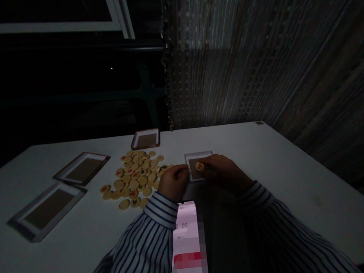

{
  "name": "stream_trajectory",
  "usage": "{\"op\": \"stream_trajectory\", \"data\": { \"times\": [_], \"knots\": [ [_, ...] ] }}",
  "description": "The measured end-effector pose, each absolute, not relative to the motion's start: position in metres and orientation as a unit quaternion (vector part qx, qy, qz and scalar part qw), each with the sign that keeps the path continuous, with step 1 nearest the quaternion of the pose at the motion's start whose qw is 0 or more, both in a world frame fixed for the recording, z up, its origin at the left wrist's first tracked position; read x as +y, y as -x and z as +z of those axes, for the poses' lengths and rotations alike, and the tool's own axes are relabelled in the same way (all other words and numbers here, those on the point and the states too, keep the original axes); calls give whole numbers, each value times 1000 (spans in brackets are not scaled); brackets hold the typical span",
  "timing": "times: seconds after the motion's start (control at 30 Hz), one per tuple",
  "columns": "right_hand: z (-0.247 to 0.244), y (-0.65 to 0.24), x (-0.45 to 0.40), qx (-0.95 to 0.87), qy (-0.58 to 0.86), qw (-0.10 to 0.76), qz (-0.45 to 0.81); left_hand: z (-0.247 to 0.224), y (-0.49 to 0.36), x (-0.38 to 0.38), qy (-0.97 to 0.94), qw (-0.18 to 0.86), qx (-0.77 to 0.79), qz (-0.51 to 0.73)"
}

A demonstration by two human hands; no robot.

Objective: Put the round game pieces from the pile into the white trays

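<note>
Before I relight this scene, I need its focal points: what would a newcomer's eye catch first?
The glowing phone at the near edge, between the striped sleeves. Next, the heap of round pieces left of centre, then the red-marked piece in the right hand.

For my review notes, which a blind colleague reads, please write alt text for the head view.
A right hand holds a round wooden piece with a red character over a shallow pale-rimmed box; the left hand is beside it. Left are piled round wooden pieces and three shallow rectangular boxes.
</note>
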State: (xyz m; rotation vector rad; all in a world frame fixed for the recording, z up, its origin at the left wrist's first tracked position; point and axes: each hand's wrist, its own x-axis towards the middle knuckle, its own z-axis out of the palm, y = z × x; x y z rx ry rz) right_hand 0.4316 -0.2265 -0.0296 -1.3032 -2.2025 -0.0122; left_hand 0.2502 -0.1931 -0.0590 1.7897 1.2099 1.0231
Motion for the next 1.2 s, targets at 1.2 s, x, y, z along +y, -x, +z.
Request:
{"op": "stream_trajectory", "data": {
  "times": [1.2],
  "knots": [
    [1, -460, -215, -834, 538, 121, 15, -61, -253, -196, -765, 279, 499, 297]
  ]
}}
